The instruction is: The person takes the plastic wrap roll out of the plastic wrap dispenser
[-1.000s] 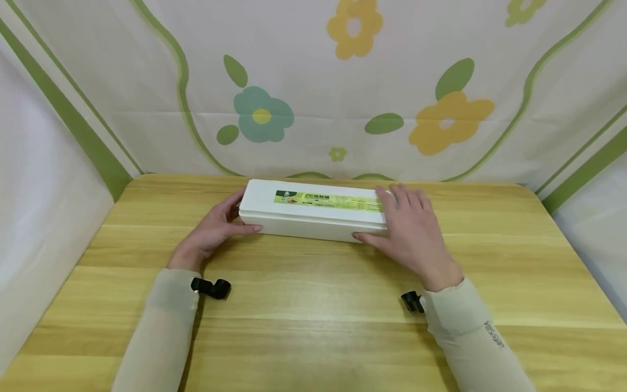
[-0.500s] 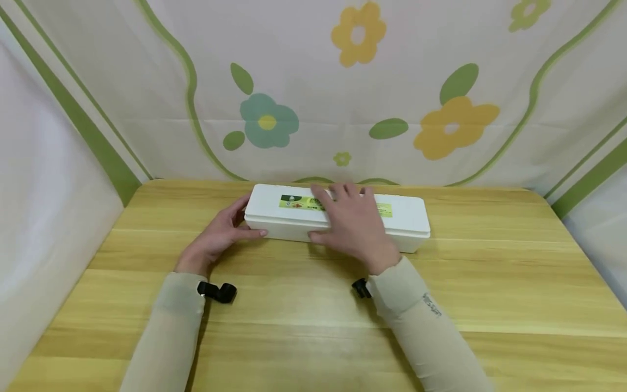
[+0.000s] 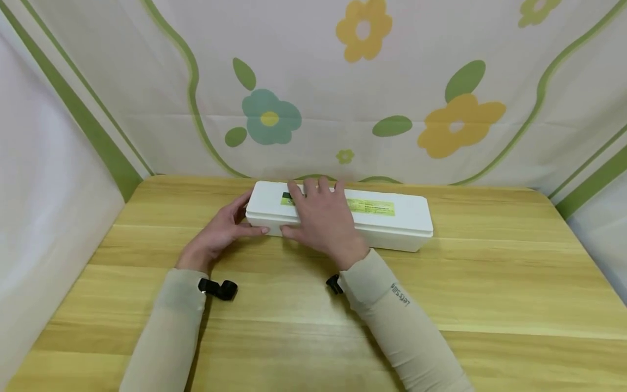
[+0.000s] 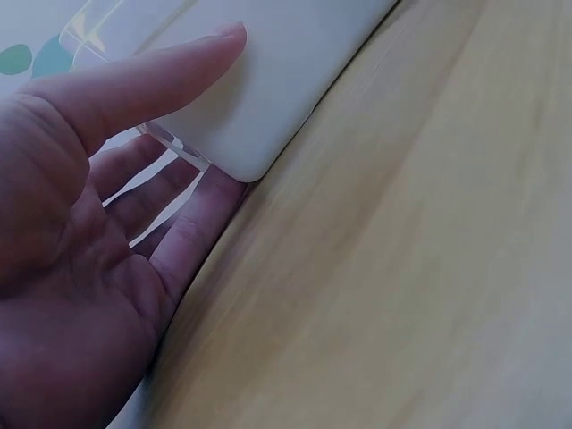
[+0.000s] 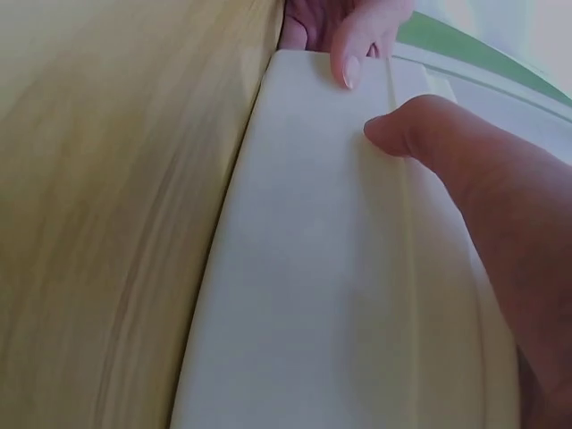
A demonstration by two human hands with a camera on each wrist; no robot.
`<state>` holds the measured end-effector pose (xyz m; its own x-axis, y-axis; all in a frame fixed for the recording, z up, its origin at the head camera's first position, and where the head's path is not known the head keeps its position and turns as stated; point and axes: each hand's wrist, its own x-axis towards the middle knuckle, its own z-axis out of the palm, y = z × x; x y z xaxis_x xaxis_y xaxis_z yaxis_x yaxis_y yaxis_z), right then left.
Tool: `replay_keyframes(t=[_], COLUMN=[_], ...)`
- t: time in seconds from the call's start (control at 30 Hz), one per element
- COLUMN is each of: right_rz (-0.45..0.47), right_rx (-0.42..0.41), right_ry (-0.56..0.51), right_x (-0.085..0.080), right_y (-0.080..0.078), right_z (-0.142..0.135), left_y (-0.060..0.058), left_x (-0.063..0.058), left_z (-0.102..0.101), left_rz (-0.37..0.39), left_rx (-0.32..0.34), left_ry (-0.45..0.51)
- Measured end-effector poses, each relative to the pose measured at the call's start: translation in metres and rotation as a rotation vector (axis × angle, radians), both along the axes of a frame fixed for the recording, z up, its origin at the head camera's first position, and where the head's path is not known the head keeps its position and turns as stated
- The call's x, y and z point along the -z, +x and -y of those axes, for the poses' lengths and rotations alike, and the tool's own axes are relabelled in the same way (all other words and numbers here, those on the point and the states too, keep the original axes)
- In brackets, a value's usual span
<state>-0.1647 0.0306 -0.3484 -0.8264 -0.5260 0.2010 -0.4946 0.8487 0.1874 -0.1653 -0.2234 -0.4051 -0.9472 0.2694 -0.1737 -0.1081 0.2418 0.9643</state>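
A long white plastic cling film box [image 3: 392, 237] with a green and yellow label [image 3: 369, 207] lies on the table near its back edge in the head view. At its left end my left hand [image 3: 220, 234] holds it, the thumb on the front wall and the fingers round the end, partly hidden. My right hand [image 3: 325, 220] spans the lid left of the middle. Its thumb [image 5: 420, 125] touches the front wall just under the lid's rim in the right wrist view, and its fingers reach over the top to the far edge. The lid looks closed.
The wooden table [image 3: 294, 337] ends just behind the box, where a white curtain [image 3: 333, 98] with printed flowers hangs. More white fabric [image 3: 44, 179] stands at the sides. A black wrist camera [image 3: 220, 290] sits at each cuff.
My right hand has slid left along the box, from its right end to left of the middle, uncovering the right end. My left hand keeps its place at the left end.
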Motion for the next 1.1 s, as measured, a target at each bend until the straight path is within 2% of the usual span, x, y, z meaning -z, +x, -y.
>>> replay_keyframes(t=[0.33,0.67,0.97,1.1], right_rz=[-0.040,-0.021,-0.139,-0.144], right_rx=[-0.003,0.012,-0.020,-0.020], right_ry=[0.007,0.035,0.015,0.019], right_x=[0.0033,0.0046,0.0072,0.0089], right_y=[0.0001,0.0003,0.0050,0.0057], right_z=[0.0054,0.0091,0.0105,0.0102], left_y=[-0.0009,-0.0018,-0.0022,-0.0022], left_x=[0.0000,0.0011,-0.0002,0.0006], left_z=[-0.0011,-0.0008,-0.0002,-0.0004], left_rz=[-0.015,-0.008,-0.011,-0.007], left_rx=[0.004,0.001,-0.003,-0.004], left_ry=[-0.015,-0.019,-0.016,-0.010])
